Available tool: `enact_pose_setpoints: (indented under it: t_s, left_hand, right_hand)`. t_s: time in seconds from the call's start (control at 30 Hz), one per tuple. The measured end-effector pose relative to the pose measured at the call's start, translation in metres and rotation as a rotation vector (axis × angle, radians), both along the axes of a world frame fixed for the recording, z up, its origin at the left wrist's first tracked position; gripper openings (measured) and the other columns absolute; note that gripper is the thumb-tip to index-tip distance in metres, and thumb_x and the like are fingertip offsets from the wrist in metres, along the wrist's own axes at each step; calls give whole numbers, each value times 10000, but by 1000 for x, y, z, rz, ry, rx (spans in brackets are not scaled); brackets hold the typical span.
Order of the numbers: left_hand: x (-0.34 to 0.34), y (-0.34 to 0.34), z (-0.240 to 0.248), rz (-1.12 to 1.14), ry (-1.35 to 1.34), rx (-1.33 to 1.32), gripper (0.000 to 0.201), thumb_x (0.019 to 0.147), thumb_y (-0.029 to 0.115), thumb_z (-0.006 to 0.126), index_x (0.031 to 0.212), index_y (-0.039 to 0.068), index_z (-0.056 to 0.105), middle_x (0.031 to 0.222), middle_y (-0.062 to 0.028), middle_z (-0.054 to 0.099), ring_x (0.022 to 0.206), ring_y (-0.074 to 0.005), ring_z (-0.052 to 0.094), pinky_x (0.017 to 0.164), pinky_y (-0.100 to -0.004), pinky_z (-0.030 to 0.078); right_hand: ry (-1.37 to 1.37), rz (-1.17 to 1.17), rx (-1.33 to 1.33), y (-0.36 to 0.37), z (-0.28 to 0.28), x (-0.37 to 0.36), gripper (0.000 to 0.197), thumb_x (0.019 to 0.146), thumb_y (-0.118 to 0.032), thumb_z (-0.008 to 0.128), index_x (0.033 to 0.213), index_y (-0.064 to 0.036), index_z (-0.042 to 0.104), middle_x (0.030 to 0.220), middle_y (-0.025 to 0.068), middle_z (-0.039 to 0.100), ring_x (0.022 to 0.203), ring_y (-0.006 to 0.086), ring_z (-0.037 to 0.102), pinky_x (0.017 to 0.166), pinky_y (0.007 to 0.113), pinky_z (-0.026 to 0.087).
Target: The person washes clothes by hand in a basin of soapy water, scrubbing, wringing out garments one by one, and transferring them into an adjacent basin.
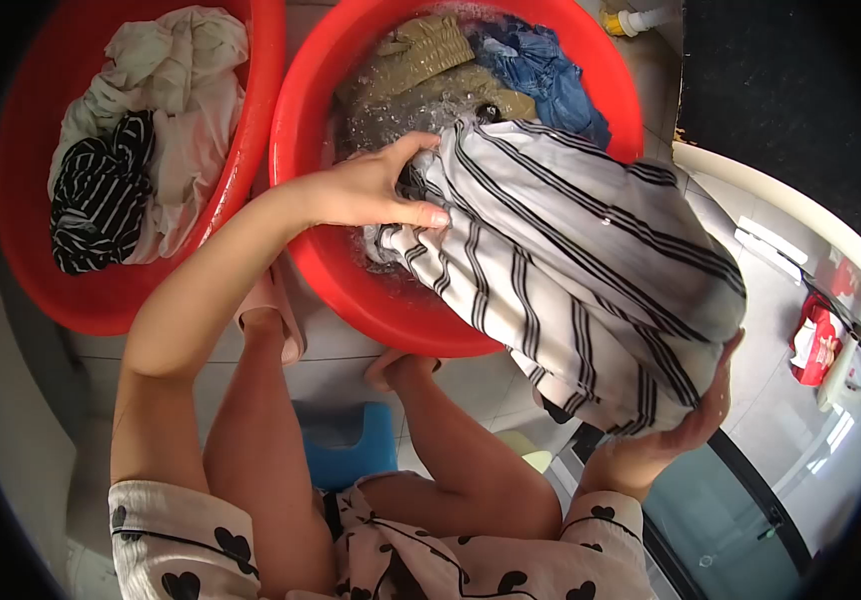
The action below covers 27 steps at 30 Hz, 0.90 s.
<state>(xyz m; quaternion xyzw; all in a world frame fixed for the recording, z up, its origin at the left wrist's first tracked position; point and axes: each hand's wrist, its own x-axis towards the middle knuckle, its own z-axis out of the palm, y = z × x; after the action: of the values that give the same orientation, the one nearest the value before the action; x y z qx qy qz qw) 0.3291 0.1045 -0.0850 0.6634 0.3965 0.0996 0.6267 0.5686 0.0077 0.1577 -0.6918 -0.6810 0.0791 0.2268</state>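
A wet white cloth with dark stripes point(581, 260) hangs over the near rim of a red basin point(391, 300) of soapy water. My left hand point(376, 185) pinches the cloth's upper left end just above the water. My right hand point(686, 425) cups the cloth's lower end from underneath, outside the basin and to the right. Inside the basin, an olive garment point(431, 60) and a blue denim garment point(546, 70) lie in the water at the far side.
A second red basin point(26, 250) at the left holds a cream garment point(176, 90) and a black-and-white striped one point(101, 195). A blue stool point(351, 440) sits under my legs on the tiled floor. A red-and-white packet point(816, 345) lies at the right near a glass door.
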Motion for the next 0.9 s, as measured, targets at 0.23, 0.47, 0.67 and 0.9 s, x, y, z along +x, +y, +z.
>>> enact_pose_setpoints:
  t_s: [0.23, 0.47, 0.67, 0.9]
  left_hand:
    - [6, -4, 46, 420, -723, -575, 240, 856, 39, 573, 1090, -14, 559, 957, 6, 617, 875, -51, 545, 792, -216, 452]
    - [14, 4, 34, 172, 153, 544, 249, 775, 141, 641, 1022, 127, 614, 1004, -99, 585, 851, -313, 602, 766, -396, 494]
    - [51, 14, -53, -199, 640, 393, 506, 863, 432, 597, 1289, 196, 456, 1171, -162, 528, 1074, -345, 565, 864, -455, 489]
    - [93, 30, -121, 146, 540, 1018, 425, 846, 411, 590, 1183, 154, 608, 1089, -115, 628, 1006, -290, 608, 848, -426, 505]
  right_hand:
    - [520, -213, -196, 16, -23, 16, 398, 924, -178, 504, 1212, 96, 529, 1190, 185, 594, 1117, 239, 562, 971, 342, 412]
    - [292, -98, -601, 38, -161, 13, 352, 965, -226, 515, 1244, -12, 534, 1114, 146, 627, 1010, 212, 597, 881, 310, 454]
    - [-55, 156, -439, 46, -271, -12, 541, 798, -321, 702, 1219, -121, 427, 1166, 160, 556, 1020, 389, 576, 820, 456, 470]
    - [-444, 250, -260, 74, -397, 51, 664, 824, -355, 639, 1357, -73, 362, 1184, 212, 578, 1008, 410, 587, 806, 479, 486]
